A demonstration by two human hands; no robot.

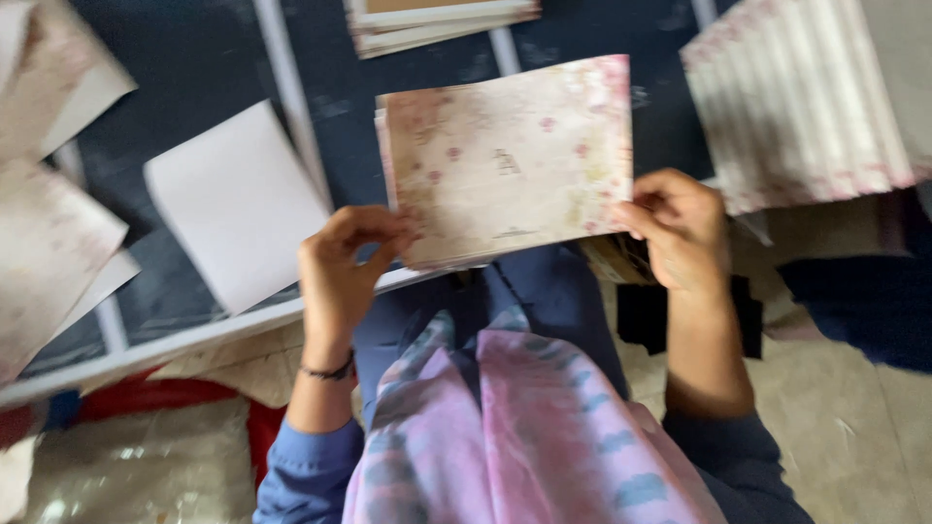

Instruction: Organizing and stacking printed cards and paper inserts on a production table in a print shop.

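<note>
You're mid-collating: left hand (pixel 340 267) and right hand (pixel 680 228) pinch the sheet stack (pixel 510 155) closed at its edges. Next: square it, set it at 12 o'clock.

Stack of printed sheets (pixel 510 160) at centre, held between left hand (pixel 340 267) and right hand (pixel 680 228); blank sheet (pixel 238 204) to its left on the desk (pixel 194 58); fanned sheets (pixel 806 97) right; another stack (pixel 442 19) behind.

Soft daylight, heavy motion blur
</note>
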